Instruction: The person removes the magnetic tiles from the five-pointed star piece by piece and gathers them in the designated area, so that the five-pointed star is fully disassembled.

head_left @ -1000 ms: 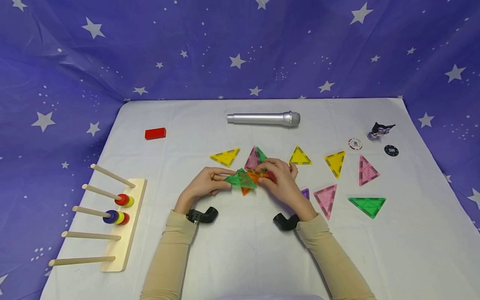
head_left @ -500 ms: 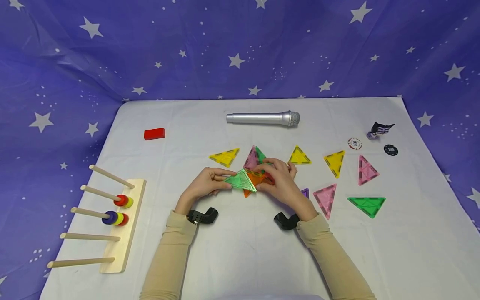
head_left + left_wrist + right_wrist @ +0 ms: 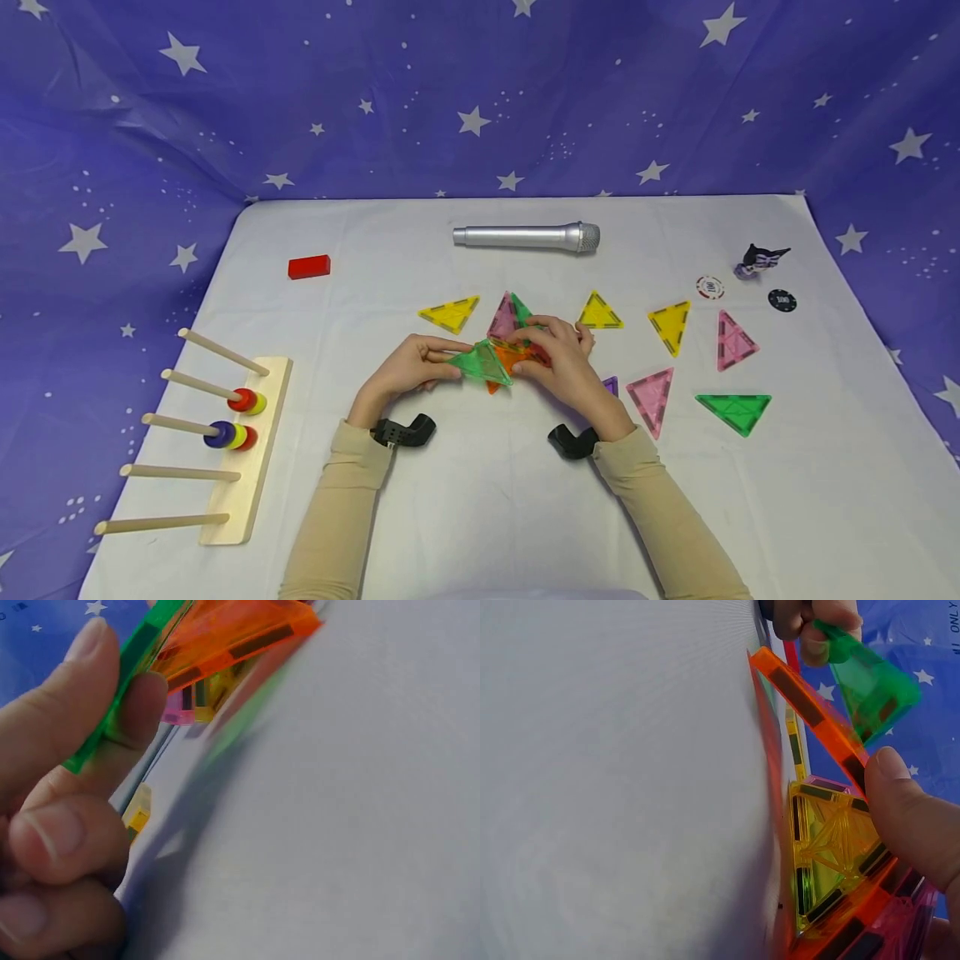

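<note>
My left hand (image 3: pixel 408 364) pinches a translucent green triangular magnetic tile (image 3: pixel 478 363) between thumb and fingers, tilted above the table. In the right wrist view this green tile (image 3: pixel 877 694) is at the raised end of an orange triangular tile (image 3: pixel 810 705); whether they touch I cannot tell. My right hand (image 3: pixel 558 358) holds the orange tile, its thumb (image 3: pixel 900 802) on the edge and its other fingers mostly hidden. That tile adjoins a cluster with a yellow tile (image 3: pixel 832 832), a pink tile (image 3: pixel 504 317) and another green tile (image 3: pixel 520 307), partly covered by the right hand.
Loose triangular tiles lie around: yellow (image 3: pixel 451 315), yellow (image 3: pixel 599 312), pink (image 3: pixel 652 402), green (image 3: pixel 738 412), purple (image 3: pixel 612 387). Behind lies a silver microphone (image 3: pixel 517 237). A wooden peg board (image 3: pixel 251 467), a red block (image 3: pixel 309 267), poker chips (image 3: pixel 710 287) and a figurine (image 3: pixel 757 261) sit farther out.
The green tile in my left hand tips back and forth slightly beside the orange tile. Both hands stay almost in place, and the surrounding tiles have not moved.
</note>
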`<state>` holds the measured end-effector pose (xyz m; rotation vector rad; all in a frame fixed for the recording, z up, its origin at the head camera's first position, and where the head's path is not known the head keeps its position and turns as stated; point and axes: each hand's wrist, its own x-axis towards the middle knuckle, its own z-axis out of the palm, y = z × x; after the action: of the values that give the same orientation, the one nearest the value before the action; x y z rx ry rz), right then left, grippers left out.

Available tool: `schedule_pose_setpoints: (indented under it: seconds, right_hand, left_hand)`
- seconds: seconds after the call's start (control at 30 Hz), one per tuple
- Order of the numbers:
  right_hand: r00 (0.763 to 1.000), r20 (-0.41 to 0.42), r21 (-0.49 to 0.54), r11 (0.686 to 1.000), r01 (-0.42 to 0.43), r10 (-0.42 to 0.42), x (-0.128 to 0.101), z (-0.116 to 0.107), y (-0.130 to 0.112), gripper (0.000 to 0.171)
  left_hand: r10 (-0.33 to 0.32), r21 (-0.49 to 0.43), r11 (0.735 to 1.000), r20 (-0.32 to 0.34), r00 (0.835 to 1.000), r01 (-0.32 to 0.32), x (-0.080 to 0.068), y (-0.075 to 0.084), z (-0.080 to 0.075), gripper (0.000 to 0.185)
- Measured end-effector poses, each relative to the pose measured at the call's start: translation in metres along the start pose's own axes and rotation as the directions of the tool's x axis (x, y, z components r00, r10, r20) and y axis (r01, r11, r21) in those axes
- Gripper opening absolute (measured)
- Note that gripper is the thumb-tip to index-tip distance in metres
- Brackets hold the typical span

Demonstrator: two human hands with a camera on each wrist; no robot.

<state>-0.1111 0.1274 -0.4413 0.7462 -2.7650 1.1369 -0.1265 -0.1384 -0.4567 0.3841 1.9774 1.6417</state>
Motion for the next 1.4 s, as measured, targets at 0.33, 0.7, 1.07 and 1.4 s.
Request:
schedule_pose_setpoints:
  seconds: [0.33, 0.7, 1.07, 1.4]
  right_hand:
    - [1.0, 0.011, -0.001, 1.0, -0.008, 0.008, 0.001, 0.0, -0.001, 0.032]
    - [1.0, -0.005, -0.002, 1.0, -0.028, 0.028, 0.001, 0.001, -0.002, 0.029]
    - [0.999, -0.011, 0.001, 0.999, -0.033, 0.033, 0.002, 0.002, -0.002, 0.027]
    - [0.999, -0.026, -0.007, 0.999, -0.037, 0.037, 0.001, 0.001, -0.003, 0.024]
  left_hand:
    - [0.015, -0.032, 0.999, -0.026, 1.0, -0.016, -0.01, -0.002, -0.009, 0.04]
    - [-0.015, -0.056, 0.998, -0.085, 0.996, 0.01, -0.017, -0.002, -0.02, 0.04]
    - [-0.02, -0.076, 0.997, -0.069, 0.997, 0.015, -0.023, 0.02, -0.015, 0.04]
    - [0.012, -0.097, 0.994, -0.269, 0.963, -0.04, -0.034, 0.025, -0.028, 0.042]
